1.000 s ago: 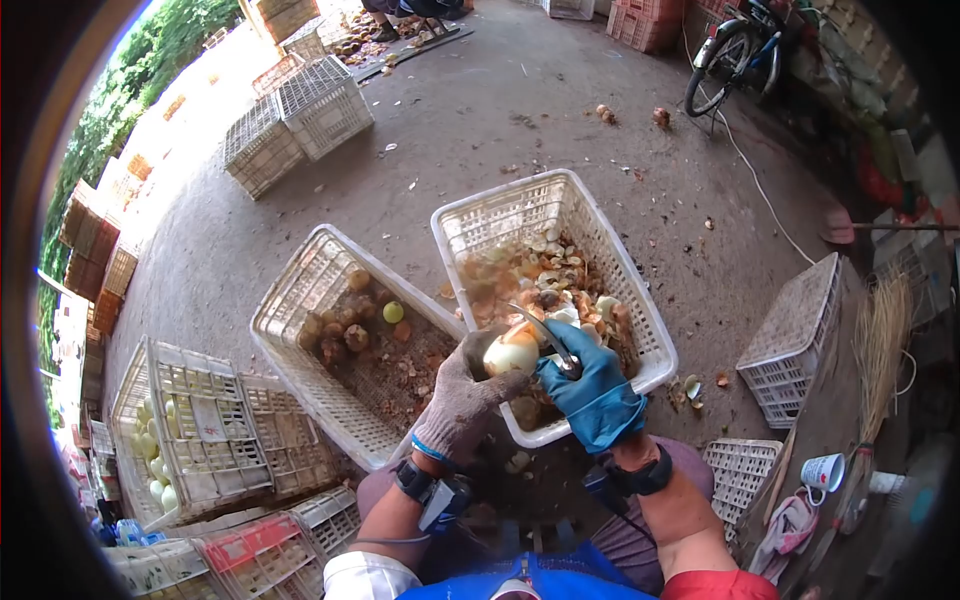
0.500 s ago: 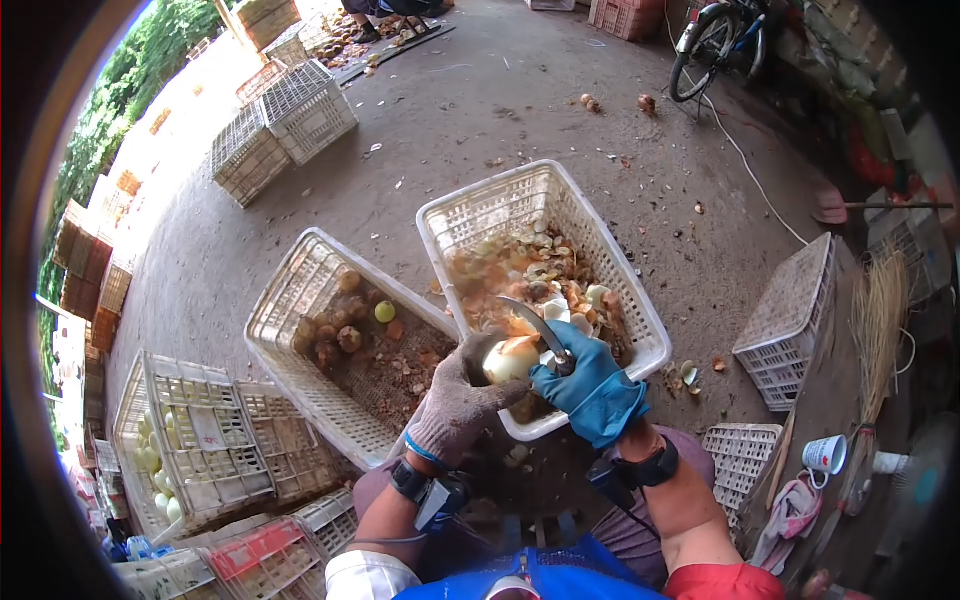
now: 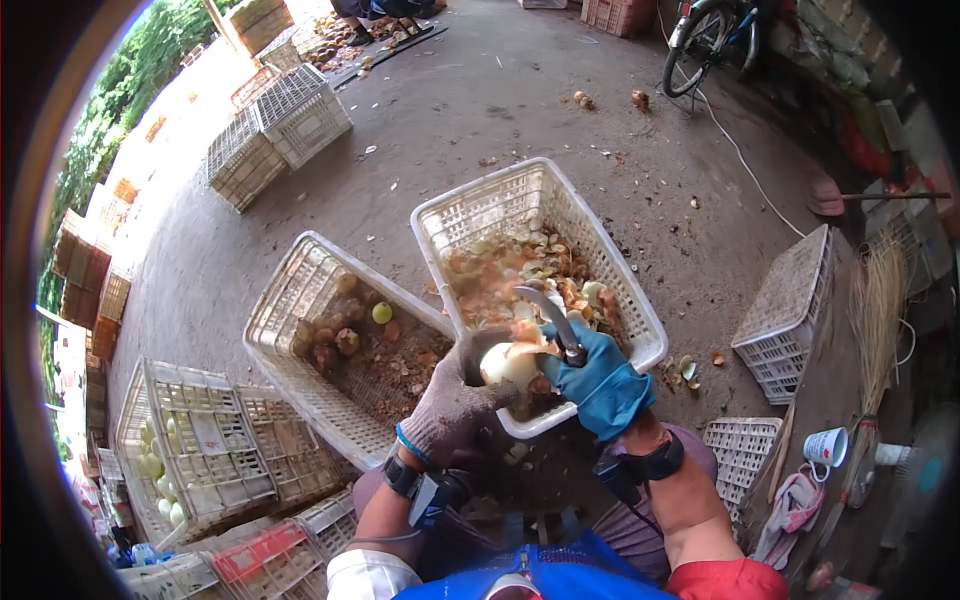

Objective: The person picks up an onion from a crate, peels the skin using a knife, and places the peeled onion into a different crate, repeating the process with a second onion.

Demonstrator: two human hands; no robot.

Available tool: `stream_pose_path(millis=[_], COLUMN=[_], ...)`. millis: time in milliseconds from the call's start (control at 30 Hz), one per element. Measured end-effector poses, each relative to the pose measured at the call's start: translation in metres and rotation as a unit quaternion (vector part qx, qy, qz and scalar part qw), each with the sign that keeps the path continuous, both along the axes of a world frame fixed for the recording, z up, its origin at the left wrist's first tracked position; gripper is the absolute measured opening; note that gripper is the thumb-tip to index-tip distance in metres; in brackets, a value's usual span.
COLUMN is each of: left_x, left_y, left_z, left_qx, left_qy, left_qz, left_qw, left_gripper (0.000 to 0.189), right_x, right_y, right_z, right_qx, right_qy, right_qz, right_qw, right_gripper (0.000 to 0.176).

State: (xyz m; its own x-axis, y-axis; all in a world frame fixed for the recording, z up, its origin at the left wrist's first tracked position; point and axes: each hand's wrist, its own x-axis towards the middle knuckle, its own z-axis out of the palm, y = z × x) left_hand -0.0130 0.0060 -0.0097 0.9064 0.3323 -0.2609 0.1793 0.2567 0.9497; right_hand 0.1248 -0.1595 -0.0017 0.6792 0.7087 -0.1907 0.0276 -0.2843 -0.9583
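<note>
My left hand (image 3: 452, 400), in a grey knit glove, is wrapped round a pale, partly peeled onion (image 3: 508, 366). My right hand (image 3: 598, 380), in a blue glove, is closed on a knife (image 3: 553, 318) whose curved blade points up and left. Loose brown skin (image 3: 530, 340) stretches from the onion's top to the fingers of my right hand. Both hands are over the near end of a white crate (image 3: 650, 335) holding peelings (image 3: 560, 270). To the left, a second white crate (image 3: 290, 375) holds several unpeeled onions (image 3: 347, 342) and a small green one (image 3: 382, 313).
Stacked crates (image 3: 300, 115) stand at the upper left, and a crate of pale onions (image 3: 200, 440) at the lower left. On the right are another crate (image 3: 785, 310), a straw broom (image 3: 875, 330) and a cup (image 3: 825, 448). A bicycle (image 3: 700, 50) and a person's legs (image 3: 375, 20) are farther back.
My right hand has shifted slightly right, and the blade has swung away from the onion. The onion skin is now pulled out toward that hand.
</note>
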Motion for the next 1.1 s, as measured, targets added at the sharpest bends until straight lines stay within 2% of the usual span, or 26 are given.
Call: stream_pose_path(millis=[67, 167, 233, 300, 333, 433, 467, 533, 600, 667, 733, 833, 900, 1000, 1067, 1100], left_x=[-0.001, 0.001, 0.0, -0.003, -0.003, -0.002, -0.002, -0.001, -0.001, -0.003, -0.004, -0.006, -0.005, -0.007, -0.007, -0.008], left_y=[0.001, -0.001, -0.001, 0.002, 0.003, 0.006, 0.005, 0.004, 0.002, 0.001, 0.0, 0.001, 0.001, 0.003, 0.003, 0.005], left_z=[-0.003, -0.009, -0.011, -0.007, -0.004, -0.002, -0.001, 0.004, 0.005, 0.004, -0.001, -0.008, -0.006, -0.01, -0.008, -0.009], left_qx=[-0.036, -0.129, -0.196, -0.164, -0.147, -0.065, -0.038, 0.017, -0.026, -0.088, -0.167, -0.072, -0.067, -0.12, -0.178, -0.166], left_qy=[0.004, -0.018, -0.049, -0.06, -0.068, -0.091, -0.101, -0.121, -0.09, -0.075, -0.068, -0.06, -0.038, -0.055, -0.077, -0.076], left_qz=[0.026, 0.066, 0.081, 0.075, 0.071, 0.047, 0.043, 0.033, 0.077, 0.105, 0.105, 0.083, 0.092, 0.109, 0.122, 0.121], left_qw=[0.999, 0.989, 0.976, 0.982, 0.984, 0.993, 0.993, 0.992, 0.993, 0.988, 0.978, 0.992, 0.993, 0.985, 0.973, 0.976], left_gripper=[0.067, 0.067, 0.068, 0.07, 0.07, 0.075, 0.075, 0.075, 0.073, 0.071, 0.069, 0.069, 0.069, 0.071, 0.074, 0.075], right_x=[0.0, -0.001, 0.003, 0.012, 0.014, 0.003, -0.003, -0.004, -0.005, -0.009, -0.012, -0.017, -0.018, -0.017, -0.019, -0.02], right_y=[-0.002, 0.002, 0.002, 0.001, 0.0, 0.001, 0.001, 0.001, 0.004, 0.008, 0.011, 0.015, 0.016, 0.018, 0.015, 0.014], right_z=[0.012, -0.005, -0.006, -0.003, -0.001, -0.013, 0.018, 0.036, 0.035, 0.022, 0.01, 0.006, 0.005, 0.01, -0.004, -0.01], right_qx=[-0.046, -0.017, -0.044, -0.047, -0.121, 0.029, 0.03, -0.004, 0.012, 0.08, 0.09, 0.089, 0.09, -0.079, -0.057, -0.045], right_qy=[0.033, 0.007, -0.073, -0.168, -0.186, 0.054, 0.14, 0.221, 0.22, 0.134, 0.086, 0.039, -0.018, -0.128, -0.264, -0.329], right_qz=[-0.019, -0.043, -0.079, -0.094, -0.072, -0.027, 0.015, 0.013, 0.002, -0.016, 0.005, 0.012, 0.014, -0.029, -0.007, 0.003], right_qw=[0.998, 0.999, 0.993, 0.98, 0.972, 0.998, 0.99, 0.975, 0.975, 0.988, 0.992, 0.995, 0.996, 0.988, 0.963, 0.943], right_gripper=[0.033, 0.037, 0.044, 0.048, 0.05, 0.048, 0.043, 0.04, 0.037, 0.036, 0.035, 0.034, 0.037, 0.043, 0.048, 0.051])
